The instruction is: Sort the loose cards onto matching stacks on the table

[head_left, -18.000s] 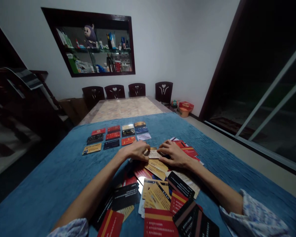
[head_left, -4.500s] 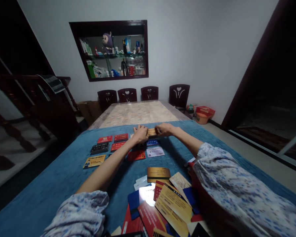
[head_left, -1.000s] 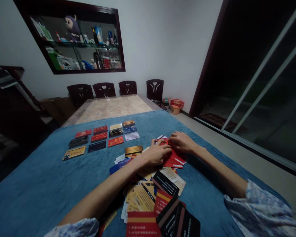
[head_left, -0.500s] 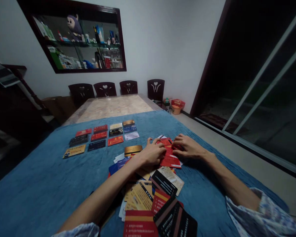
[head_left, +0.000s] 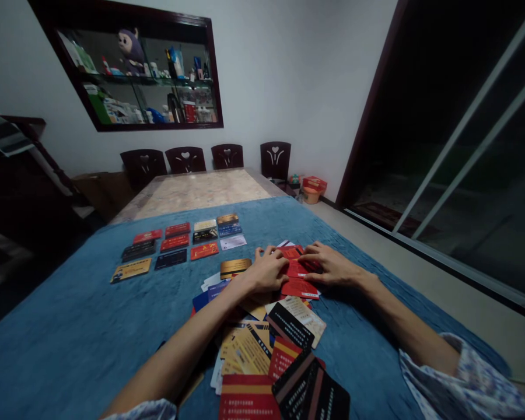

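Note:
Several red cards [head_left: 300, 287] lie overlapping on the blue cloth between my two hands. My left hand [head_left: 268, 272] is closed, its bent fingers at the left edge of these cards. My right hand [head_left: 332, 265] grips from the other side, thumb and fingers bent around the right edge of the red cards. Under my left forearm spreads a loose pile: gold-yellow cards [head_left: 247, 347], black cards [head_left: 291, 324], a cream card [head_left: 308, 318] and a red card with an orange stripe [head_left: 249, 399]. A gold card [head_left: 235, 268] lies just beyond my left wrist.
Further left, cards lie in short rows, among them a yellow card [head_left: 131, 270], a dark blue card [head_left: 171, 259], an orange-red card [head_left: 204, 251] and a white card [head_left: 233, 242]. The blue cloth [head_left: 91, 326] covers the near table. Chairs [head_left: 275, 158] stand beyond its far end.
My right hand has shifted slightly left, its fingers reaching further over the red cards. My left hand has moved slightly left. The rows of cards stay as they were.

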`<state>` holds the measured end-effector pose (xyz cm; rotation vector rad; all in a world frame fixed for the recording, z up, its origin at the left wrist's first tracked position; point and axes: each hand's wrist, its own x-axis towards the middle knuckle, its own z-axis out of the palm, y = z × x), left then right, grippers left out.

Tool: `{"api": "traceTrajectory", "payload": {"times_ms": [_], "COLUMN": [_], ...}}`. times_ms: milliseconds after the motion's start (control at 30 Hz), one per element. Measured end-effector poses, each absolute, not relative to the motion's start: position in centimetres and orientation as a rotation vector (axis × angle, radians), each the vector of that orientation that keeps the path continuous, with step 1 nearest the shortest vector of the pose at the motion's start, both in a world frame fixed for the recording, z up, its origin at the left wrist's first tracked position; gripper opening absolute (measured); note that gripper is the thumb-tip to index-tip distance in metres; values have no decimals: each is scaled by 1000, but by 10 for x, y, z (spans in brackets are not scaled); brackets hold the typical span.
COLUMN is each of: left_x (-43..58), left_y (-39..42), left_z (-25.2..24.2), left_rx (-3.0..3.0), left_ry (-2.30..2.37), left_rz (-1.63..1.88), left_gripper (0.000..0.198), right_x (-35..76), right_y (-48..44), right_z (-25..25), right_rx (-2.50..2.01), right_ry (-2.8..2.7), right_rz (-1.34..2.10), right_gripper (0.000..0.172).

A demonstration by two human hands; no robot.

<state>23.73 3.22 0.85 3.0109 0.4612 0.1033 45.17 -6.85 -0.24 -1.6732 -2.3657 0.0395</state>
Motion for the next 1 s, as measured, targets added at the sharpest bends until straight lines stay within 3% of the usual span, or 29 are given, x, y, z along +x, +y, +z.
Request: {"api": "traceTrajectory", "payload": {"times_ms": [267,467,767,1000], "left_x": [236,233,233,232], "left_y": [33,33,38,48], "left_z": [11,13,12,12], "left_rx": [3071,3148,3157,3046], "left_ry": [345,217,209,295], "left_rz": [58,101,169,307], "left_gripper": [16,22,24,27], "right_x": [449,448,444,450], "right_y": [-69,-71,-74,-71], "right_z": [0,-1,8,0], "right_rx": [-1696,-1644,-1529,-1472], "right_ry": [-2387,-2359,-2322,-2215], "right_rz": [50,27,46,-46], "right_gripper": [40,39,23,30]}}
